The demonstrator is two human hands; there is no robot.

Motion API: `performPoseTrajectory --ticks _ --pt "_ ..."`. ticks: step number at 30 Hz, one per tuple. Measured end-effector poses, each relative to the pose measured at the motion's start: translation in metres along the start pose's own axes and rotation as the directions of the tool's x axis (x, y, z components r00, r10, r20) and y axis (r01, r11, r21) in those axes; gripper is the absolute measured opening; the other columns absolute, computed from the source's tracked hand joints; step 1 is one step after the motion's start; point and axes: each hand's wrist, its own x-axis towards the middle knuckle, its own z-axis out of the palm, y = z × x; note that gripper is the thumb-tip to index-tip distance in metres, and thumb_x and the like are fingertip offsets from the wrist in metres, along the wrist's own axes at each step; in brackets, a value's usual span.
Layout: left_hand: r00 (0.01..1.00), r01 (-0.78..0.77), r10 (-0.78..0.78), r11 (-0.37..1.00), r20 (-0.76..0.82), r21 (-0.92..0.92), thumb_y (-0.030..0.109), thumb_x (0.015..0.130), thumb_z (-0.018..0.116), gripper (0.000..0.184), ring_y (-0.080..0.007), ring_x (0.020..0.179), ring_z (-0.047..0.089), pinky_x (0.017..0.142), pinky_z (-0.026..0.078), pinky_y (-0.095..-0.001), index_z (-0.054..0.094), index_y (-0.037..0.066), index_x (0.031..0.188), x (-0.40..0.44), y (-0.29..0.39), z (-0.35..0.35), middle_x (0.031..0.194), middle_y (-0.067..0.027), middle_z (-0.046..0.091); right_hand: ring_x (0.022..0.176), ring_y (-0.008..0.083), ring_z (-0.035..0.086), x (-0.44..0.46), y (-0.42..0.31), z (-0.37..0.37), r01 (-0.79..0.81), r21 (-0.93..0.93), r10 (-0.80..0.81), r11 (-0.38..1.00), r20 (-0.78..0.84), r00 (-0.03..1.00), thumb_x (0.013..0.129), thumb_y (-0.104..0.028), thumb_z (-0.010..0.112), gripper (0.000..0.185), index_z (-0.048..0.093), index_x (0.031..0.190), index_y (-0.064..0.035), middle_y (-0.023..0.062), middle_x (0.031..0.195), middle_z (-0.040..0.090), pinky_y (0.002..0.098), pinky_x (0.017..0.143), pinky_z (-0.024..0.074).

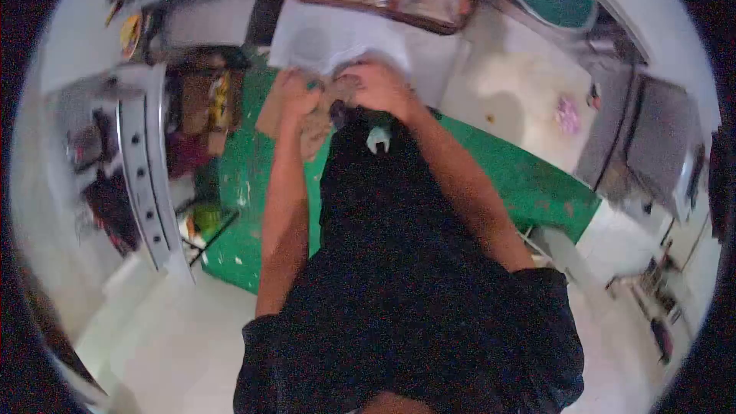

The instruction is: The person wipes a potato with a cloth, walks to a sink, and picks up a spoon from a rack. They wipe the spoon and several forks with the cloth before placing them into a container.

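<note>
While close together, both hands (pixel 376 90) at crinkled brown material (pixel 313 132), exact grip unclear, above scuffed green surface (pixel 244 172).

At 11 o'clock the left hand (pixel 299 93) is blurred, its fingertips hard to trace; at 12 the right hand (pixel 381 88) is smeared too, hiding whatever lies under its fingers. Whether the brown sheet (pixel 314 136) near them is paper or cloth cannot be told. The dark shirt (pixel 429 299) covers part of the green worktop (pixel 521 176) and runs off the bottom edge at 6. The tray (pixel 425 25) at 12 is cut by the top edge, its contents unreadable. At 2, a pink thing (pixel 567 115) is too blurred to name.
</note>
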Motion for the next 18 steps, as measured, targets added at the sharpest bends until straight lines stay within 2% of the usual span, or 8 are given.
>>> performPoseTrajectory --ticks 2,4,8,10,12,14,15,18 --pt "1.0 0.016 -0.015 0.996 -0.008 0.092 0.028 0.083 0.063 0.047 -0.034 0.11 0.059 0.096 0.045 -0.0419 0.059 0.006 0.124 -0.007 0.029 -0.025 0.122 -0.0201 0.061 0.1 0.0352 0.063 -0.01 -0.01 -0.003 -0.039 0.121 0.046 0.992 -0.058 0.997 0.077 -0.026 0.065 0.041 0.066 0.114 -0.0094 0.0198 0.105 0.067 0.0448 0.089 0.0493" --pt "0.908 0.386 -0.396 0.66 0.138 -0.645 0.024 0.082 0.066 0.055 -0.0281 0.117 0.055 0.101 0.042 -0.0372 0.053 0.004 0.132 -0.018 0.032 -0.026 0.127 -0.0152 0.059 0.101 0.0323 0.064 -0.022 -0.006 0.011 -0.127 0.387 0.187 0.913 -0.122 0.975 0.081 -0.026 0.064 0.038 0.065 0.116 -0.0102 0.0176 0.109 0.067 0.0435 0.09 0.0485" --pt "0.89 0.406 -0.423 0.559 0.172 -0.723 0.038 0.087 0.067 0.065 -0.0244 0.126 0.046 0.098 0.042 -0.0382 0.045 0.002 0.137 -0.027 0.053 -0.03 0.143 -0.0126 0.044 0.104 0.0208 0.06 -0.051 -0.005 0.013 -0.145 0.823 0.421 0.549 -0.123 0.898 0.094 -0.021 0.054 0.031 0.062 0.122 -0.0086 0.0082 0.112 0.067 0.0363 0.092 0.0463" --pt "0.873 0.451 -0.418 0.497 0.25 -0.742 0.043 0.087 0.066 0.07 -0.023 0.126 0.045 0.097 0.043 -0.0358 0.043 0.001 0.139 -0.038 0.147 -0.053 0.142 -0.0124 0.044 0.106 0.0189 0.058 -0.063 -0.024 -0.013 -0.174 0.952 0.525 0.253 0.016 0.851 0.096 -0.022 0.052 0.033 0.058 0.126 -0.0078 0.0062 0.113 0.065 0.0344 0.094 0.0451" --pt "0.917 0.341 -0.308 0.274 0.254 -0.899 0.033 0.093 0.062 0.05 -0.0229 0.11 0.055 0.094 0.045 -0.037 0.051 0.0 0.129 -0.038 0.177 -0.026 0.123 -0.0099 0.057 0.091 0.0131 0.056 -0.067 -0.021 -0.011 -0.03 0.911 0.433 0.41 -0.165 0.886 0.097 -0.03 0.053 0.034 0.062 0.119 -0.007 0.0014 0.101 0.064 0.0313 0.082 0.0466" --pt "0.953 0.296 -0.234 0.565 0.194 -0.77 0.037 0.092 0.063 0.056 -0.022 0.111 0.053 0.091 0.045 -0.0341 0.049 0.0 0.131 -0.029 0.189 -0.012 0.127 -0.0107 0.054 0.094 0.0143 0.056 -0.067 -0.026 -0.008 0.144 0.747 0.366 0.649 -0.472 0.802 0.097 -0.03 0.053 0.035 0.062 0.119 -0.0049 0.0038 0.104 0.064 0.0319 0.085 0.0461" --pt "0.968 0.25 -0.188 0.688 0.165 -0.682 0.038 0.091 0.063 0.058 -0.0216 0.111 0.053 0.09 0.044 -0.0326 0.048 0.0 0.133 -0.024 0.197 -0.005 0.129 -0.0111 0.053 0.095 0.0149 0.057 -0.073 -0.018 -0.016 0.128 0.715 0.362 0.687 -0.49 0.793 0.097 -0.031 0.052 0.036 0.061 0.119 -0.0039 0.0049 0.105 0.064 0.0322 0.086 0.0459" --pt "0.975 0.214 -0.052 0.488 0.216 -0.846 0.027 0.091 0.066 0.048 -0.0245 0.106 0.056 0.091 0.044 -0.0359 0.052 -0.001 0.127 -0.008 0.202 0.004 0.121 -0.0131 0.059 0.099 0.0167 0.058 -0.085 0.009 -0.029 -0.083 0.776 0.441 0.626 -0.264 0.858 0.097 -0.032 0.052 0.04 0.058 0.121 -0.0008 0.0081 0.109 0.063 0.0329 0.091 0.0454"
